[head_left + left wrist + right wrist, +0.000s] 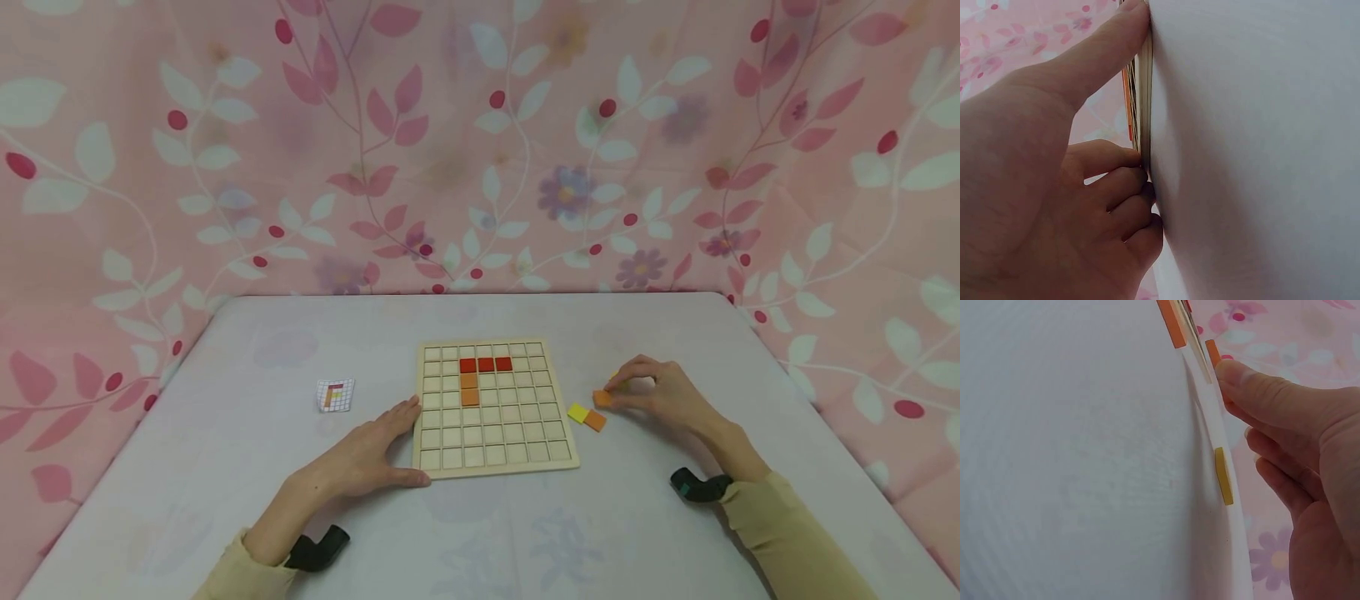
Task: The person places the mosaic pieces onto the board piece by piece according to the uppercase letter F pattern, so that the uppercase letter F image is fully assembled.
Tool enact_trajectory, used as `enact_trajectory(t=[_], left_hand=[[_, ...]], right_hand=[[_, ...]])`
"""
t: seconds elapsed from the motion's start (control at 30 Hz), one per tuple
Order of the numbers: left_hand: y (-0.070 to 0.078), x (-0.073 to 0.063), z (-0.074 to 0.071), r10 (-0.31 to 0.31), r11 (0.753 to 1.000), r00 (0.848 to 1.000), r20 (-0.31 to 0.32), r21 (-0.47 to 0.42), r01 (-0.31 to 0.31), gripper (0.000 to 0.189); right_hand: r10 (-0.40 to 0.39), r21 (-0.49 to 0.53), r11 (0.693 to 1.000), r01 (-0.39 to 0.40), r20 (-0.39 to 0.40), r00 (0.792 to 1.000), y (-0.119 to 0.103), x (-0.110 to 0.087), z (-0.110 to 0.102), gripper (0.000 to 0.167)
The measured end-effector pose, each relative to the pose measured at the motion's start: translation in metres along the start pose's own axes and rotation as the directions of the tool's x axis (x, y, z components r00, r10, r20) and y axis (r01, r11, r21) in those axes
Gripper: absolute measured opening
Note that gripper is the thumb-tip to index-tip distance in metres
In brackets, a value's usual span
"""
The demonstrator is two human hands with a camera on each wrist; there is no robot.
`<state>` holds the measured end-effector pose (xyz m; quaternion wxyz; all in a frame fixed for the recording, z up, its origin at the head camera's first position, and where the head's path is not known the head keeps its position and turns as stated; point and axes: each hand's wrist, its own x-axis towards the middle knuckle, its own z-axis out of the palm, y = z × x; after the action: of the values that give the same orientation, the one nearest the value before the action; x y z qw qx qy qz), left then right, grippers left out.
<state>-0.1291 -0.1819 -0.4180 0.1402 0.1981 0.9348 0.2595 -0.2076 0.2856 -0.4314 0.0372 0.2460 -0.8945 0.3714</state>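
Note:
A pale wooden grid board (pixel 517 433) lies flat on the table. Three red tiles (pixel 486 365) line one of its upper rows, and two orange tiles (pixel 469 389) run down below the leftmost red one. My left hand (pixel 356 454) rests along the board's left edge, its thumb at the near corner; in the left wrist view the fingertips (pixel 1138 156) touch the rim. To the right of the board, my right hand (pixel 663 396) pinches an orange square tile (pixel 602 398) between thumb and finger. The right wrist view shows that tile (pixel 1212 351) tilted at the thumb tip.
Beside the board's right edge lie a loose yellow tile (pixel 577 413) and a loose orange tile (pixel 595 421). Another yellow tile (pixel 1224 476) lies partly hidden behind the right hand. A small pattern card (pixel 335 396) lies left of the board. Floral cloth (pixel 480 167) hangs behind the table.

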Motion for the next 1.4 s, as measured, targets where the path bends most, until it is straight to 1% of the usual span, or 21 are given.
enact_trajectory(t=[0.1,0.27,0.5,0.57,0.67,0.77,0.93,1.0,1.07,1.27,1.4], left_hand=[[0.0,-0.001,0.0,0.001,1.0,1.0,0.0,-0.002,-0.001,0.108],[-0.001,-0.001,0.0,0.003,1.0,1.0,0.001,-0.001,-0.003,0.107],[-0.002,-0.001,0.001,0.003,1.0,1.0,-0.002,0.003,-0.003,0.107],[-0.002,-0.001,0.001,0.005,1.0,1.0,-0.002,0.0,-0.005,0.107],[-0.002,-0.001,0.0,0.0,1.0,1.0,0.001,-0.003,0.0,0.107],[-0.002,-0.001,0.0,0.0,1.0,1.0,-0.001,-0.006,0.0,0.107],[-0.002,-0.001,0.001,0.007,1.0,1.0,-0.003,-0.01,-0.007,0.107],[-0.001,-0.001,0.0,0.002,1.0,1.0,-0.001,-0.008,-0.002,0.107],[-0.002,-0.001,0.001,-0.001,1.0,1.0,0.0,-0.007,0.001,0.106],[-0.001,-0.001,0.0,0.003,1.0,1.0,0.0,-0.006,-0.003,0.107],[-0.001,-0.001,-0.001,0.005,1.0,1.0,0.001,-0.007,-0.005,0.108]], right_hand=[[-0.023,-0.002,1.0,0.023,-0.005,1.0,-0.005,0.005,0.003,0.021],[-0.052,0.026,0.998,0.052,-0.013,0.999,-0.014,0.014,0.012,0.021],[-0.004,0.074,0.997,0.002,0.023,1.0,-0.031,0.027,0.028,0.018],[-0.004,0.091,0.996,0.001,0.033,0.999,-0.037,0.031,0.034,0.018],[-0.024,0.088,0.996,0.02,0.041,0.999,-0.045,0.037,0.044,0.017],[-0.025,0.087,0.996,0.021,0.051,0.998,-0.054,0.043,0.055,0.017],[-0.066,0.095,0.994,0.06,0.066,0.996,-0.068,0.053,0.071,0.017],[-0.096,0.113,0.99,0.088,0.066,0.993,-0.073,0.056,0.077,0.018],[-0.107,0.116,0.988,0.098,0.071,0.992,-0.077,0.059,0.083,0.018],[-0.187,0.131,0.975,0.177,0.067,0.98,-0.088,0.069,0.101,0.019],[-0.201,0.128,0.973,0.192,0.065,0.977,-0.096,0.073,0.11,0.018]])
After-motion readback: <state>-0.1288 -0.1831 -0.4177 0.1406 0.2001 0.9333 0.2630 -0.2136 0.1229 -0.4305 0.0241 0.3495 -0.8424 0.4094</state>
